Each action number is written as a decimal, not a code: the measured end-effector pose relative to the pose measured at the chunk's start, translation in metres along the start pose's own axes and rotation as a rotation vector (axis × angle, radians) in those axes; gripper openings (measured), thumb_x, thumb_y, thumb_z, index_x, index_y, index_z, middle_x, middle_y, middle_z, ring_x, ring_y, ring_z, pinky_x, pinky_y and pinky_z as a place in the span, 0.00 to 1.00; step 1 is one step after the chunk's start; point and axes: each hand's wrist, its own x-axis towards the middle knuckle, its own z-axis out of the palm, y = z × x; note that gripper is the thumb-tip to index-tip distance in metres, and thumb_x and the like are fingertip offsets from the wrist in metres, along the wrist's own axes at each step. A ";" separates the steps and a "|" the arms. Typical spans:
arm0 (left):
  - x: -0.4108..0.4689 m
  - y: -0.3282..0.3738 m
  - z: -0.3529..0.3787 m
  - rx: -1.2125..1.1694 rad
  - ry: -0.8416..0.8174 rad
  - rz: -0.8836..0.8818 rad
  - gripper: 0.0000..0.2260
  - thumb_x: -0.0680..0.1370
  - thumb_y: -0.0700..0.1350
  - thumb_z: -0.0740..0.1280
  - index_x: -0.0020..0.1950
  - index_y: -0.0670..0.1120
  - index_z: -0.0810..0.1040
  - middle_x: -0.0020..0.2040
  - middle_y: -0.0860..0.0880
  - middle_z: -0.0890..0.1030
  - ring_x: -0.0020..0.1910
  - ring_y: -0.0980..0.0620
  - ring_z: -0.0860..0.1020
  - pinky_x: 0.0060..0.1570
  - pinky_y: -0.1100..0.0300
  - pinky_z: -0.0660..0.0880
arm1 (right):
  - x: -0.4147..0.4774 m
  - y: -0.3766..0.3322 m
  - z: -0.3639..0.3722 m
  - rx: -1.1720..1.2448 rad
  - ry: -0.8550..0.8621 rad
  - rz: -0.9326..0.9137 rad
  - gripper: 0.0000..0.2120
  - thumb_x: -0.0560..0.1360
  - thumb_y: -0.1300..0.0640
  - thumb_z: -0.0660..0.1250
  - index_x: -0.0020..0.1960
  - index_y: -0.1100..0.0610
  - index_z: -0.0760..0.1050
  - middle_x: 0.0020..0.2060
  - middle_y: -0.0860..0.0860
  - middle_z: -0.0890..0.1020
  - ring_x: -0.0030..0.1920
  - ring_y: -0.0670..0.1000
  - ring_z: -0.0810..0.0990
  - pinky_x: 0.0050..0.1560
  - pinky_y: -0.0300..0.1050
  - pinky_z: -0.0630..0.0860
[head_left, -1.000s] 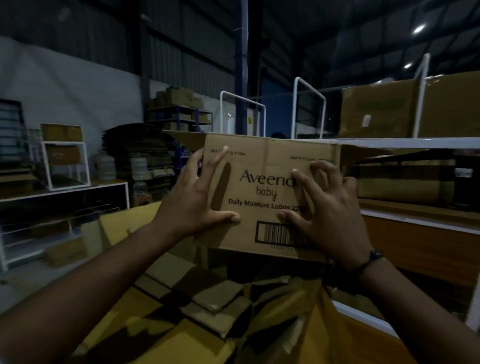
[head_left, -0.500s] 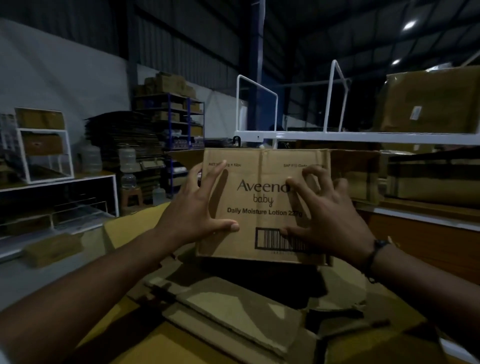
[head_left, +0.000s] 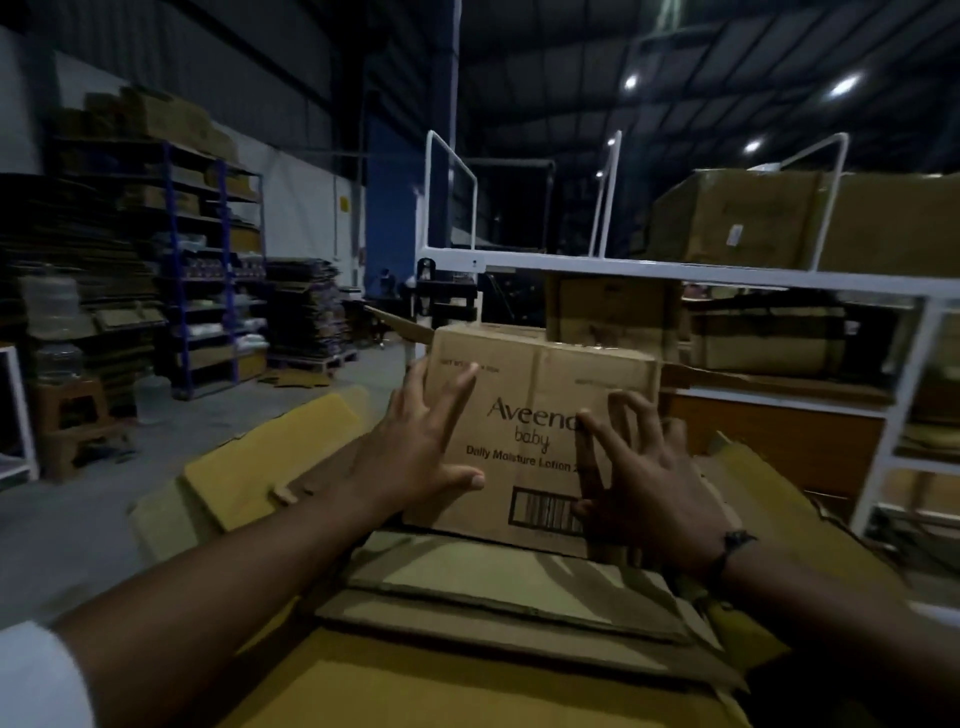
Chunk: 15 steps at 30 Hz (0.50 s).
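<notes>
At the near left corner a white sleeve (head_left: 36, 675) shows, and both forearms reach forward over a stack of flattened cardboard (head_left: 467, 597) that fills the lower part of the view. A dark wristband (head_left: 732, 545) sits on the right wrist.

The printed cardboard box (head_left: 535, 384) stands upright on this stack, toward its far edge, with its lettered front face and barcode turned to the person. Both hands lie on that face. The left hand (head_left: 415, 457) is spread wide and flat against the left part of the face, fingers straight and pointing up toward the top left corner, thumb stretched out to the right just left of the barcode. The right hand (head_left: 644, 483) covers the right part, fingers splayed and arched so that the tips touch the cardboard, thumb down at the barcode. Neither hand wraps round an edge. The box's side flaps stick out to the left and right.

Just behind the box stands a white metal rack (head_left: 675, 273) with a large brown carton (head_left: 753, 218) on its upper shelf. Far off at the left wall is blue shelving (head_left: 208, 260) loaded with boxes.
</notes>
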 end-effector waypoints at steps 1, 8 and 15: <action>-0.003 -0.004 0.005 -0.010 0.009 -0.009 0.57 0.65 0.64 0.80 0.79 0.70 0.40 0.82 0.49 0.39 0.81 0.40 0.50 0.72 0.38 0.67 | -0.002 0.000 0.004 0.008 0.019 0.002 0.53 0.69 0.38 0.77 0.82 0.41 0.47 0.79 0.52 0.39 0.74 0.60 0.50 0.71 0.56 0.70; -0.030 -0.014 0.025 -0.161 0.028 -0.116 0.60 0.69 0.60 0.79 0.81 0.64 0.33 0.82 0.50 0.49 0.78 0.43 0.61 0.66 0.48 0.71 | -0.025 -0.008 0.030 0.434 0.191 0.280 0.63 0.66 0.49 0.82 0.83 0.47 0.37 0.79 0.53 0.53 0.74 0.57 0.65 0.66 0.55 0.76; -0.064 -0.024 0.049 -0.281 -0.066 -0.262 0.51 0.75 0.62 0.74 0.84 0.53 0.40 0.79 0.47 0.68 0.71 0.47 0.73 0.66 0.49 0.75 | -0.033 -0.008 0.053 0.586 0.039 0.470 0.32 0.70 0.41 0.77 0.66 0.52 0.67 0.60 0.51 0.80 0.59 0.53 0.80 0.56 0.50 0.82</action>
